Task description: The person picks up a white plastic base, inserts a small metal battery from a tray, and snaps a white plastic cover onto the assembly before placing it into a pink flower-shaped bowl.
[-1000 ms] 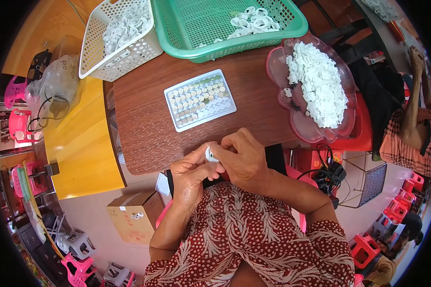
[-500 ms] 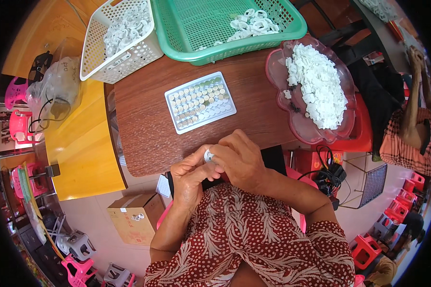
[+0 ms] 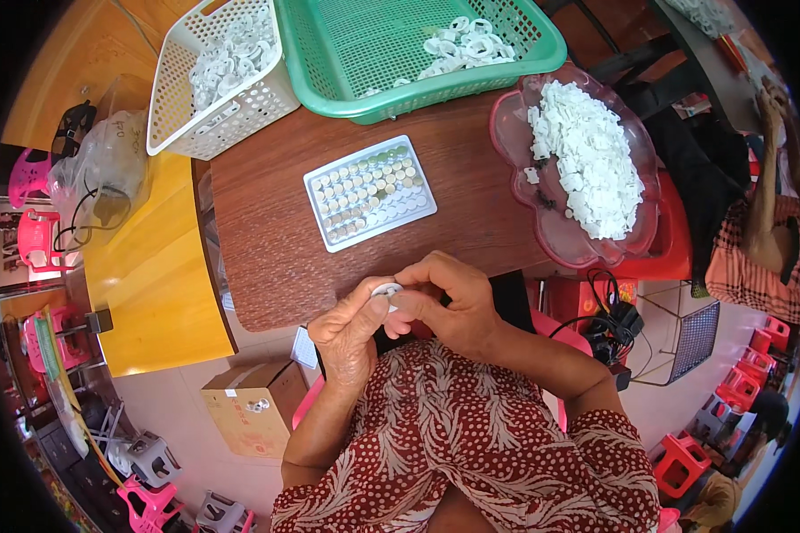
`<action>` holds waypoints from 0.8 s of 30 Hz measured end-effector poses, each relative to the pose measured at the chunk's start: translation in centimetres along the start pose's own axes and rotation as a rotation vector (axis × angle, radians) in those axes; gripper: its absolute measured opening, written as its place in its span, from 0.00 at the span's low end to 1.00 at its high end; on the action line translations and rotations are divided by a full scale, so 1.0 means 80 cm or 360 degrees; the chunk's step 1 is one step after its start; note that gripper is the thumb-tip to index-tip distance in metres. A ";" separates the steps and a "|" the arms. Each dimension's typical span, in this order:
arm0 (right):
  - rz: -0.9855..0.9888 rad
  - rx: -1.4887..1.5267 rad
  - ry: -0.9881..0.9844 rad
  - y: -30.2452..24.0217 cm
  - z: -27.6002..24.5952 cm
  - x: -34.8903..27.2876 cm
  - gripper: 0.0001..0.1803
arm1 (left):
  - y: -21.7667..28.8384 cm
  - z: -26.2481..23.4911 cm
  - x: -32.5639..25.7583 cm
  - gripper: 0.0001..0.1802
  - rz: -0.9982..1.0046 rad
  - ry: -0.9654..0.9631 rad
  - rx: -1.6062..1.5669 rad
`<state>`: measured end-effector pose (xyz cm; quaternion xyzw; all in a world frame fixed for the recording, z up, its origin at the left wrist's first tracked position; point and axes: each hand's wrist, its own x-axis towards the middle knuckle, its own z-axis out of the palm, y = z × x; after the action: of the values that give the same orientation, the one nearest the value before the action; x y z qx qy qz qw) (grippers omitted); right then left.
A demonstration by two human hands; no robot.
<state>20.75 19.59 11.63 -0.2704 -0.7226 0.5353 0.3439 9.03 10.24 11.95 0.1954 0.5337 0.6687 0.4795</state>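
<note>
My left hand (image 3: 347, 327) pinches a small round white plastic part (image 3: 385, 290) between thumb and fingers, above the near edge of the table. The fingertips of my right hand (image 3: 454, 300) are closed against the same part from the other side, covering some of it. Just beyond my hands lies a white plastic tray (image 3: 384, 228) with rows of round, button-like discs, mostly silvery, with several greenish ones at the far side. Some of its round pockets, toward the near right, hold no disc.
A scalloped pink bowl (image 3: 560, 238) at the right holds a heap of small white pieces. At the back, a green basket (image 3: 453, 87) and a white basket (image 3: 227, 126) contain white ring-like parts. The brown table (image 3: 258, 240) has rounded corners; a cardboard box (image 3: 249, 413) stands below.
The round white part has turned so more of its face shows. My right fingers have shifted slightly and my left hand has tilted a little.
</note>
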 end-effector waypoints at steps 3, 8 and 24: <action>0.0153 0.0177 -0.0008 -0.002 -0.001 0.001 0.05 | -0.001 0.001 -0.003 0.15 0.0043 0.0029 0.0069; -0.0053 0.0197 -0.0092 -0.008 -0.003 0.006 0.05 | 0.000 -0.001 -0.007 0.12 0.0263 0.0027 0.0193; 0.0387 0.0604 -0.0004 -0.005 0.014 0.000 0.03 | 0.012 -0.008 0.002 0.14 -0.0008 0.0062 0.0323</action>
<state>19.84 18.83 11.82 -0.2853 -0.5716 0.6994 0.3207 8.07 10.04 12.53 0.2286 0.6084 0.6137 0.4483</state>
